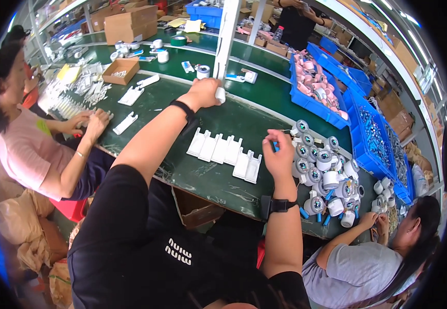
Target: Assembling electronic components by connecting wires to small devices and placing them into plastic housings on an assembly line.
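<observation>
My left hand (204, 95) reaches far forward to the edge of the green belt, fingers closed round a white plastic piece (221, 95), partly hidden. Just beyond it stands a white round unit (203, 72). My right hand (279, 157) is raised above the bench with fingers curled round a small blue battery cell (276, 147), mostly covered. Close to its right lies a heap of white round units (330, 179) with dark lenses, several with blue cells attached. Between my arms, a row of white plastic housings (222, 149) lies on the green bench.
A metal post (227, 38) rises by my left hand. Blue crates (320, 110) with pink parts and blue cells line the right. Co-workers sit at left (33, 149) and right (367, 268). At left are white parts (79, 87) and a small cardboard box (121, 71).
</observation>
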Available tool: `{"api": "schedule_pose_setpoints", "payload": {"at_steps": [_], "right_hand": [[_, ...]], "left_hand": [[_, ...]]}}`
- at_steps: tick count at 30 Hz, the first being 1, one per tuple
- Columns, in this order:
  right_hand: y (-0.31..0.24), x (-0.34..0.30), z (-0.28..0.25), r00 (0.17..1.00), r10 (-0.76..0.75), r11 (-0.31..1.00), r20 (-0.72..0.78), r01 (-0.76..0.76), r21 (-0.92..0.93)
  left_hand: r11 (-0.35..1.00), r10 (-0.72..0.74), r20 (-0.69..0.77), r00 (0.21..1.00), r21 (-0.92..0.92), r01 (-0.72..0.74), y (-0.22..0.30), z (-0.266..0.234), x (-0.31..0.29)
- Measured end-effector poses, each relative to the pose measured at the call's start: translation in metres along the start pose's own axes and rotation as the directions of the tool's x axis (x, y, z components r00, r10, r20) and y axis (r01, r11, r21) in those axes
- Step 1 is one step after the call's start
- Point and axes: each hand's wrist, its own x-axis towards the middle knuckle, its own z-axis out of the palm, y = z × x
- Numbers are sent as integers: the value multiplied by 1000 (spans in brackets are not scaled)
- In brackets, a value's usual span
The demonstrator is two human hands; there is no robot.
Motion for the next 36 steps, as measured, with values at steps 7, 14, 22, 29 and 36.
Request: {"api": "schedule_pose_setpoints", "payload": {"at_steps": [7,14,22,29,36], "right_hand": [[-29,2,9,988,-121,987,91,110,120],[-32,-3,5,826,-19,591,563,-445,673],[-35,4,0,697,202,398,688,-700,593],[-29,-1,0,738,341,315,583,-674,668],[-11,-1,10,905,391,762,165,-420,493]], "left_hand": [[346,135,-259,956,-892,-290,86,-28,-46],[-349,31,-257,966,-908,-231,144,6,-68],[-759,-73,-229,971,-619,-202,103,30,-57],[-701,-166,-203,965,-664,-261,110,32,-58],[-678,-196,-220,956,-673,-294,111,33,-58]]}}
